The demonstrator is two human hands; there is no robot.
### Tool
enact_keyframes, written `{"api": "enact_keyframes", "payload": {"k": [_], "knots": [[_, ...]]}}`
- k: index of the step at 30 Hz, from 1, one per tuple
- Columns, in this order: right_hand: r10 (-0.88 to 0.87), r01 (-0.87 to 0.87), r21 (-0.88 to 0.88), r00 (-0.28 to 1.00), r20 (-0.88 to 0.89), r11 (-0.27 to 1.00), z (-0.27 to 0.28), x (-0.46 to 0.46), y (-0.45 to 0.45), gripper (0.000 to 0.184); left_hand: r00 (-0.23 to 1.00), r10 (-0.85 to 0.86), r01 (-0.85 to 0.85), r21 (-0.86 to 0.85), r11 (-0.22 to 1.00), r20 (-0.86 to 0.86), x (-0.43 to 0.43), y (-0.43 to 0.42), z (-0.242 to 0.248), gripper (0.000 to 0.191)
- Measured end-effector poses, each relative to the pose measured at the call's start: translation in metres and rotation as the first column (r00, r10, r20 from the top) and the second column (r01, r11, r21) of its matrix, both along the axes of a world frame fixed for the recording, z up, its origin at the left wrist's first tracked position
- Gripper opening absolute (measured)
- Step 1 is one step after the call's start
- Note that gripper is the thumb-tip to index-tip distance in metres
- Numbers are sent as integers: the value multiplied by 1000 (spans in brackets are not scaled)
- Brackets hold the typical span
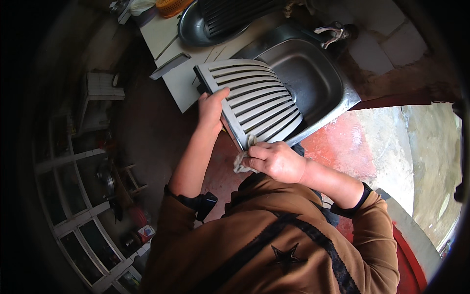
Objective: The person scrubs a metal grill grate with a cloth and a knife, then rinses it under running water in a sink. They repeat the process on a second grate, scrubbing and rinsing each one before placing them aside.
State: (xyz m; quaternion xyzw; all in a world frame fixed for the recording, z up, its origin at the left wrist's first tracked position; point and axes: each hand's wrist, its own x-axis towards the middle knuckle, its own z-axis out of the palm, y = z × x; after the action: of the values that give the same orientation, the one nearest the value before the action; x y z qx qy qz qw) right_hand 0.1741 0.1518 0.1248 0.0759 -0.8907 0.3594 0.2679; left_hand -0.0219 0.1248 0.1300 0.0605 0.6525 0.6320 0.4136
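A slatted, light grey panel with a dark edge (257,97) is tilted over the near side of a stainless steel sink (312,70). My left hand (212,106) grips its left edge, thumb on top of the frame. In my right hand (277,161) is a crumpled, pale cloth (242,163), pressed against the panel's near corner. Part of the cloth lies hidden under my fingers. The panel's far lower corner and underside cannot be seen.
Behind the panel, a metal basin (192,27) holding a dark ribbed rack (235,16) stands on a pale counter (158,36). A metal strip (170,66) juts over the counter's left edge. The faucet (334,33) is beyond the sink. An orange basket (170,7) sits at the back.
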Motion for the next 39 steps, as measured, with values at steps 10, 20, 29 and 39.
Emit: {"api": "enact_keyframes", "payload": {"k": [10,20,29,39], "knots": [[-556,558,193,607,568,807,-117,34,144,14,993,-51,40,-106,994,-103,-17,-75,51,23],[-551,636,370,106,828,678,-254,-53,218,22,174,-157,-476,-223,851,-972,17,-242,160,38],[-217,-71,349,661,718,935,-249,-128,90,12,579,703,-800,-124,587,-412,-21,-340,123,30],[-454,524,179,462,762,833,-243,-158,138,18,650,755,-756,-177,630,-87,-18,-421,88,33]]}}
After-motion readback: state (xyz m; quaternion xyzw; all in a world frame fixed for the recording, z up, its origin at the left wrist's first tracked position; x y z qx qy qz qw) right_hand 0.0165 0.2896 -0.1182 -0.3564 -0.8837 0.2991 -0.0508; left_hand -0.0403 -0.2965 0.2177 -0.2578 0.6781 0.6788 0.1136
